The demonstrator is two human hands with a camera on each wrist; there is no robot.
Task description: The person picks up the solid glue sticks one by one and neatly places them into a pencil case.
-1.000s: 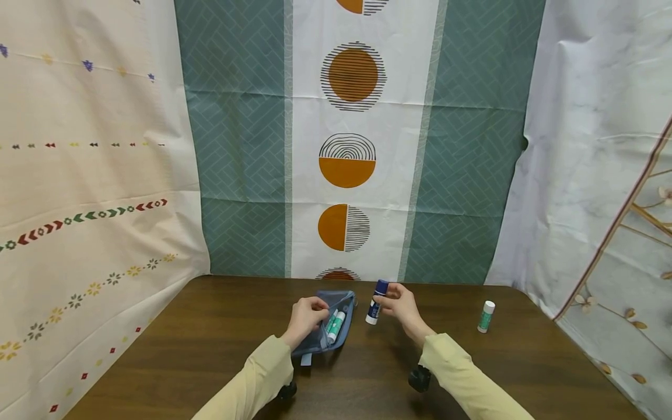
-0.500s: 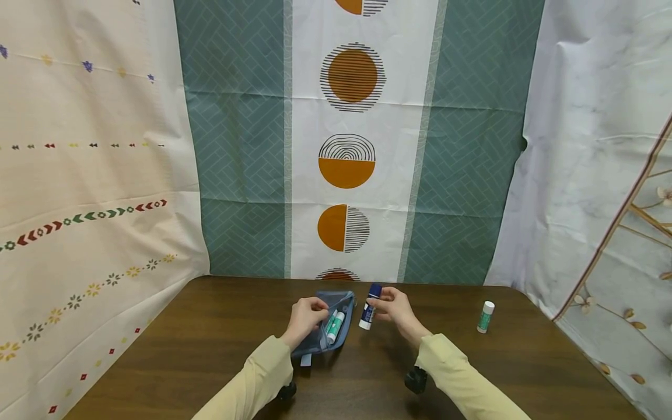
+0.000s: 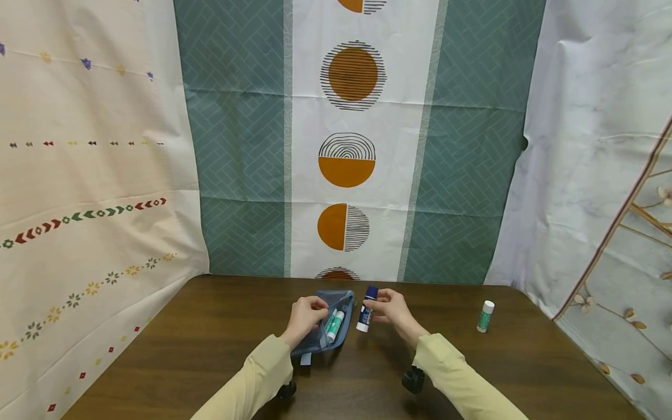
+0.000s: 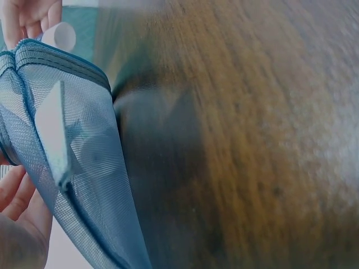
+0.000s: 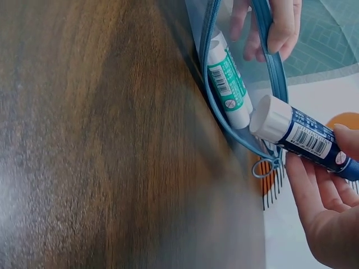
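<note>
My left hand (image 3: 305, 319) pinches the zip edge of a blue mesh pouch (image 3: 343, 335), which gapes open on the table. Inside the pouch lie two green-and-white glue sticks (image 5: 227, 84), side by side. In my right hand (image 3: 395, 310) is a dark blue glue stick (image 3: 366, 309), gripped between thumb and fingers just right of the pouch. It tilts, with its white end (image 5: 271, 119) low and close to the pouch's opening in the right wrist view. The left wrist view has the pouch's mesh side and pale tag (image 4: 53, 131) in front of the left fingers (image 4: 22, 196).
Another green-and-white glue stick (image 3: 485, 317) stands upright on the right of the dark wooden table (image 3: 210, 350). Patterned cloths hang behind the table and along both sides.
My right hand has moved left and slightly down, carrying the dark blue glue stick nearer to the pouch. The left hand keeps its hold on the pouch in the same place.
</note>
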